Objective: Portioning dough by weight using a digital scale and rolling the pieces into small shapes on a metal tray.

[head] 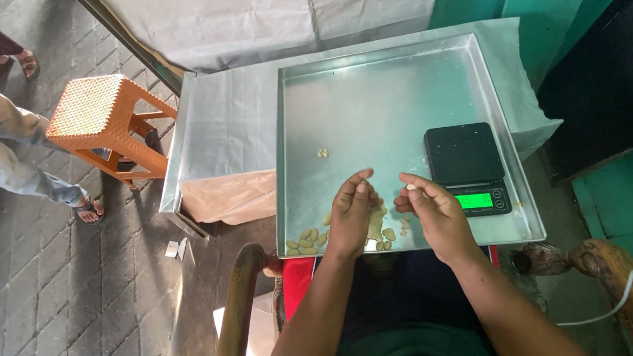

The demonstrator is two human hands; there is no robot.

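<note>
Left hand [352,216] hovers palm-down over peeled garlic cloves [307,241] at the steel tray's [370,103] near edge; can't tell its grip. Right hand [434,209] pinches one pale clove by the black digital scale [467,166]. Risk: a sleeve sweeps cloves off the lip; stray clove [322,153] gets missed.

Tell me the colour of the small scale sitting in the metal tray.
Black, with a lit green display; the scale shows best in the head view.
</note>
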